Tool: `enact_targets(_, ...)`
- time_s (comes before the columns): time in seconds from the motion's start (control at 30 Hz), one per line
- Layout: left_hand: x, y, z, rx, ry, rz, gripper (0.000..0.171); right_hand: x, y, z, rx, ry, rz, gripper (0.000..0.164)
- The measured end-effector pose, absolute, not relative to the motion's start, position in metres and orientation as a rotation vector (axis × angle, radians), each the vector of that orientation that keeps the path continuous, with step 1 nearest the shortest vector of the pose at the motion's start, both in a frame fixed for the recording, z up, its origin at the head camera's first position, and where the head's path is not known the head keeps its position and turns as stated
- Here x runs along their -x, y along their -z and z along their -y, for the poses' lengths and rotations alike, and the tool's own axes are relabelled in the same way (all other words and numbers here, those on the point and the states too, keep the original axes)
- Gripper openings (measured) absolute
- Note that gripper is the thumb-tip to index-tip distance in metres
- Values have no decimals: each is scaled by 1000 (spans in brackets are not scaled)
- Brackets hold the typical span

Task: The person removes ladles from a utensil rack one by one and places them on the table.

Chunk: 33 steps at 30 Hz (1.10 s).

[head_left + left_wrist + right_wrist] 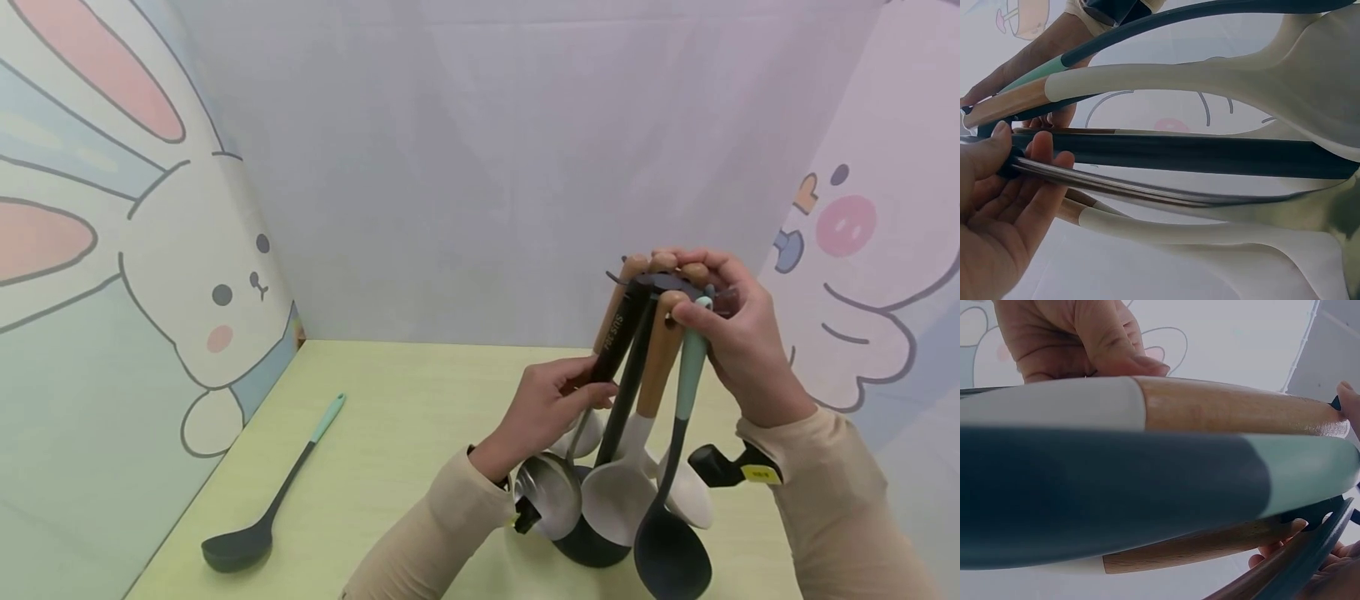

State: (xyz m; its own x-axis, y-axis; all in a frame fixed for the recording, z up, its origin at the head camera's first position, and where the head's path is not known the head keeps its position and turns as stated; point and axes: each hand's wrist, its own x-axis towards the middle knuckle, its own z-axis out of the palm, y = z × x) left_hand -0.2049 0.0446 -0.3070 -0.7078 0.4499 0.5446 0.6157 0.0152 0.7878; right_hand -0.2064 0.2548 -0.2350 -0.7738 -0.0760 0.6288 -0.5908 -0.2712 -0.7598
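Observation:
A rotating utensil rack (628, 408) with a black post and dark round base stands right of the middle, hung with several ladles and spoons. My left hand (551, 408) grips the black handle of a stainless steel ladle (549, 496) on the rack's left side; its steel shaft (1122, 181) runs past the fingers in the left wrist view. At the rack's top, my right hand (742, 342) holds on, thumb against the end of a wooden handle (662, 358), fingers behind. Beside that thumb hangs a dark ladle (672, 550) with a mint handle (1310, 465).
Another dark ladle (240, 546) with a mint handle lies on the pale yellow table (397, 433) at the left. White utensils with wooden handles, such as a white ladle (618, 500), hang round the rack. Cartoon-printed cloth (510, 167) encloses the table's back and sides.

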Motion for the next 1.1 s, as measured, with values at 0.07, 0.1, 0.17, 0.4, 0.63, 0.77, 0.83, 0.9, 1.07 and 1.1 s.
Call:
enact_targets(0.07,205,307,-44,1132,1782,2132,23,207,235,-255,-820,-2108,1641,37)
enact_targets(0.1,205,307,-44,1133,1778,2132,23,207,235,-255,-822,-2108,1640,37)
enact_targets(0.17,205,307,-44,1135,1776,2130,22,207,235,-254,-826,-2106,1641,37)
enact_targets(0.4,204,308,-42,1142,1800,2123,24,206,235,-255,-824,-2093,1656,37)
enact_targets(0.63,203,307,-40,1143,1809,2126,21,206,235,-254,-826,-2099,1655,36)
enact_targets(0.77,201,306,-38,1133,1811,2139,20,206,236,-255,-827,-2099,1659,38)
enact_targets(0.83,201,306,-37,1129,1821,2144,20,207,236,-255,-826,-2097,1663,38)
enact_targets(0.9,201,305,-36,1129,1842,2139,21,207,236,-255,-823,-2094,1665,38)
enact_targets(1.07,200,304,-34,1133,1856,2124,21,207,235,-255,-811,-2092,1669,39)
enact_targets(1.1,200,303,-33,1134,1856,2120,21,207,235,-255,-808,-2095,1668,39)
